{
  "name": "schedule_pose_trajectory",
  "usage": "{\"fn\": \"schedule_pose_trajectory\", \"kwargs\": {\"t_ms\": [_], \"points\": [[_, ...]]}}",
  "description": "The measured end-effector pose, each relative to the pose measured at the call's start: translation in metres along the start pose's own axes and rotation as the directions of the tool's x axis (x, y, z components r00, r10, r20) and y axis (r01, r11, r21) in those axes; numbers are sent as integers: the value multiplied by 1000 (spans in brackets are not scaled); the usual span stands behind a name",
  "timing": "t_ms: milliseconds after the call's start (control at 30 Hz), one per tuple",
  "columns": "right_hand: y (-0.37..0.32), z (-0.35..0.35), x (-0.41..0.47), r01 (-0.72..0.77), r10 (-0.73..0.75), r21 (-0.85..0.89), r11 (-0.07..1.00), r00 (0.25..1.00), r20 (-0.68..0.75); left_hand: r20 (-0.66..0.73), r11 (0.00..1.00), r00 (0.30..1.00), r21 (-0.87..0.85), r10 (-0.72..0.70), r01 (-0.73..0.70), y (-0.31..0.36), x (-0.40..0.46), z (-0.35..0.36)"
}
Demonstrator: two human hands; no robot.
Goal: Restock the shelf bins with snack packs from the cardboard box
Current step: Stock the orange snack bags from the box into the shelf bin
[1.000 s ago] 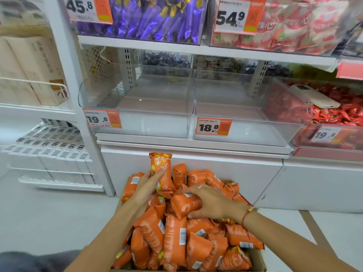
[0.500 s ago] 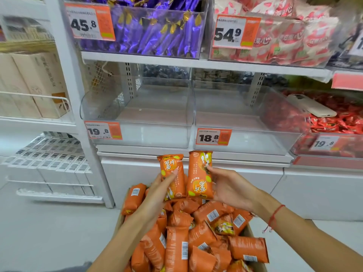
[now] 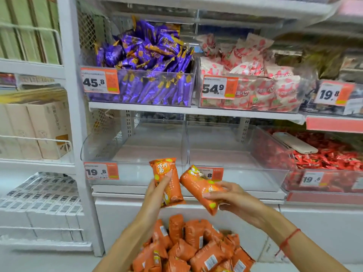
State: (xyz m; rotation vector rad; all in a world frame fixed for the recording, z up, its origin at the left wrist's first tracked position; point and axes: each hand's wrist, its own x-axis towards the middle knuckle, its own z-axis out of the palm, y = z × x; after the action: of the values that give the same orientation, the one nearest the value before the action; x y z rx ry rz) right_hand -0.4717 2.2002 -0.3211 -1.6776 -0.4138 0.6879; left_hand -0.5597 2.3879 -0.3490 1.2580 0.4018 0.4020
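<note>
Step in hand: transfer from box to bin. Your left hand (image 3: 157, 190) has its fingers clamped on an upright orange snack pack (image 3: 167, 181), raised in front of the left clear bin (image 3: 135, 154), which holds nothing visible. Your right hand (image 3: 233, 199) pinches a second pack (image 3: 198, 188), tilted with its top toward 10 o'clock, in front of the middle clear bin (image 3: 235, 160), likewise unfilled. The remaining packs (image 3: 192, 250) lie heaped in the cardboard box at 6 o'clock; its walls are barely visible. Next move, in my judgement: lift both packs over the bin lips and release. Surroundings: white shelving, purple packs (image 3: 149, 61) at 12 o'clock, red sweets (image 3: 324, 158) at 3 o'clock with a pale flat device (image 3: 294, 143) resting on them.
</note>
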Motion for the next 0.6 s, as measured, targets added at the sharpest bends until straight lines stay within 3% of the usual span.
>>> {"fn": "schedule_pose_trajectory", "kwargs": {"t_ms": [133, 267, 433, 600], "points": [[-36, -37, 21, 75, -69, 33, 997, 986, -149, 100, 984, 987, 110, 129, -139, 40, 37, 8], [-61, -70, 65, 136, -104, 114, 984, 964, -246, 54, 973, 981, 125, 187, -192, 59, 85, 12], [-74, -95, 159, 139, -134, -21, 990, 891, -434, -27, 974, 983, 148, 179, -173, 56, 152, 15], [-62, -88, 267, 67, -164, -260, 963, 913, -373, -18, 967, 986, 198, 164, -157, 41, 190, 11]]}}
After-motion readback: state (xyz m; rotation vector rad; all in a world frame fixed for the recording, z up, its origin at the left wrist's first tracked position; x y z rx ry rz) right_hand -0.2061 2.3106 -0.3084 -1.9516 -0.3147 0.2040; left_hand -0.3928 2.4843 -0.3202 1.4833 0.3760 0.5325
